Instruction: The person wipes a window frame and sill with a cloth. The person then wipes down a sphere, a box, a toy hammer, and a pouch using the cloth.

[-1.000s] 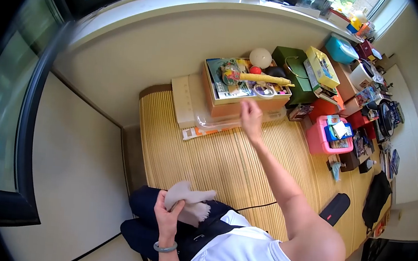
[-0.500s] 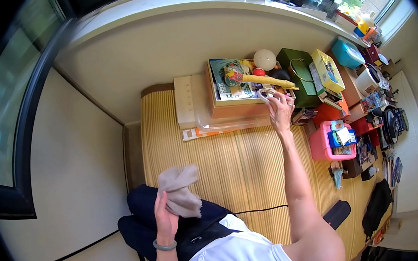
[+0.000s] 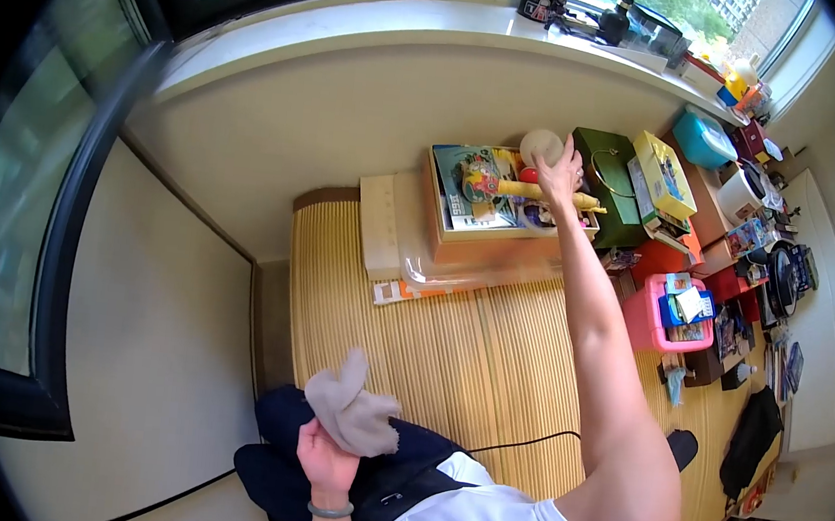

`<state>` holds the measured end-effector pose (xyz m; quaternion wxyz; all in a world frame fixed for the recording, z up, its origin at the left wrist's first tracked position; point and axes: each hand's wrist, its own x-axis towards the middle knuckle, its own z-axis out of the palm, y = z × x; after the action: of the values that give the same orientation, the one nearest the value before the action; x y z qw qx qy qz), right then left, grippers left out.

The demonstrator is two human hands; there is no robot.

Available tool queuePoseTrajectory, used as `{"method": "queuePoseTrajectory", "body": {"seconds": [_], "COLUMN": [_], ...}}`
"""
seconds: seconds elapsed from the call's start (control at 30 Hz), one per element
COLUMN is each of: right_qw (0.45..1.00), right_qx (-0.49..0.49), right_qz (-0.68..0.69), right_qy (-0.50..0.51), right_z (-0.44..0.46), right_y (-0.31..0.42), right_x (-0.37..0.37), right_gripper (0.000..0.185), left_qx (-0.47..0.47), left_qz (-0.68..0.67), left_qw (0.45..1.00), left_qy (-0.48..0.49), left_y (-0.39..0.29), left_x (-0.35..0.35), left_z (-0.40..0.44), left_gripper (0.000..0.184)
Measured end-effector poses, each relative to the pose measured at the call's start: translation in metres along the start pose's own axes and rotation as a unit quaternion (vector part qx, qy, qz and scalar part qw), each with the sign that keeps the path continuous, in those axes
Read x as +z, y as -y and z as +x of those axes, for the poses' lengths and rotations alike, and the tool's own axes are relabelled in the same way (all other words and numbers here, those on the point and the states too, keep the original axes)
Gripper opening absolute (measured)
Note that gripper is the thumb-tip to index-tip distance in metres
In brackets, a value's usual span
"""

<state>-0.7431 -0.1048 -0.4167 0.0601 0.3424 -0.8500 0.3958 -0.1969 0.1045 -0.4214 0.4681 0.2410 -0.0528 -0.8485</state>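
Observation:
My left hand [image 3: 326,460], a grey bangle on its wrist, is closed round a beige cloth [image 3: 351,413] above my dark-clothed lap. My right arm stretches forward over an orange-sided box [image 3: 479,250] filled with assorted items. At the box's back right corner, my right hand [image 3: 559,177] has its fingers spread against the near side of a whitish ball [image 3: 537,143]; no firm grip on it shows. Beneath that hand runs a yellow stick-like item [image 3: 518,188] with a colourful end, lying across the box. A small red ball [image 3: 529,175] sits beside my fingers.
A dark green box [image 3: 612,207] and a yellow box [image 3: 665,174] stand right of the orange one. Nearer me is a pink bin [image 3: 640,317]. A clear plastic lid [image 3: 481,276] lies under the orange box, on the bamboo mat [image 3: 410,340]. A black cable [image 3: 531,439] crosses the mat.
My right hand has left the white loop at the box's front right and moved back to the whitish ball. The cloth has shifted slightly in my left hand. The view has tilted up slightly.

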Motion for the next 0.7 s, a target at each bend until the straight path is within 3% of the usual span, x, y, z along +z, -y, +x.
{"method": "queuePoseTrajectory", "body": {"seconds": [0.03,0.13,0.2,0.23,0.27,0.33,0.4,0.43,0.47,0.53,0.57,0.6,0.63,0.67,0.7], "right_qw": [0.998,0.992,0.994,0.998,0.997,0.965,0.864,0.803,0.724,0.637,0.608,0.575,0.572,0.569,0.583], "right_qx": [0.043,-0.027,-0.011,0.031,-0.018,-0.033,-0.013,0.029,0.074,0.187,0.225,0.265,0.283,0.298,0.285], "right_qz": [-0.016,-0.119,-0.079,-0.034,0.018,0.240,0.501,0.577,0.641,0.651,0.640,0.626,0.611,0.596,0.593], "right_qy": [0.043,0.007,0.079,0.051,-0.077,-0.098,0.049,0.148,0.245,0.368,0.412,0.455,0.468,0.481,0.477], "right_z": [0.014,0.031,0.039,0.038,0.032,-0.003,-0.045,-0.082,-0.123,-0.197,-0.226,-0.258,-0.290,-0.321,-0.349], "right_y": [0.003,-0.011,-0.016,-0.010,-0.007,0.034,0.046,0.059,0.075,0.089,0.096,0.101,0.104,0.108,0.121], "right_x": [0.007,0.036,0.026,0.019,0.020,-0.024,-0.036,-0.046,-0.057,-0.073,-0.077,-0.080,-0.077,-0.074,-0.079], "right_gripper": [0.100,0.096,0.090,0.089,0.087,0.082,0.077,0.076,0.076,0.072,0.071,0.071,0.071,0.071,0.072], "left_qx": [0.004,0.022,0.001,0.010,0.012,0.023,0.023,0.042,0.060,0.106,0.119,0.071,0.143,0.240,0.256], "left_qz": [-0.008,0.035,0.047,0.123,0.124,0.138,0.110,0.176,0.241,0.277,0.381,0.436,0.505,0.646,0.747], "left_qw": [1.000,0.999,0.998,0.991,0.990,0.990,0.994,0.983,0.968,0.955,0.915,0.896,0.851,0.719,0.603], "left_qy": [0.018,-0.010,-0.033,-0.057,-0.059,-0.018,0.014,0.025,0.032,0.005,0.055,0.048,0.015,0.092,0.114], "left_y": [0.002,0.013,0.017,0.018,0.018,0.021,0.022,0.024,0.026,0.033,0.029,0.028,0.041,0.041,0.039], "left_x": [-0.006,-0.035,-0.038,-0.032,-0.030,-0.027,-0.009,-0.003,0.002,-0.011,0.001,0.009,0.014,0.022,0.029], "left_z": [0.000,-0.002,-0.004,-0.005,-0.007,-0.007,-0.001,-0.001,-0.002,0.005,0.007,0.007,0.011,0.017,0.023], "left_gripper": [0.052,0.050,0.051,0.057,0.057,0.057,0.054,0.053,0.053,0.049,0.042,0.036,0.032,0.035,0.039]}}
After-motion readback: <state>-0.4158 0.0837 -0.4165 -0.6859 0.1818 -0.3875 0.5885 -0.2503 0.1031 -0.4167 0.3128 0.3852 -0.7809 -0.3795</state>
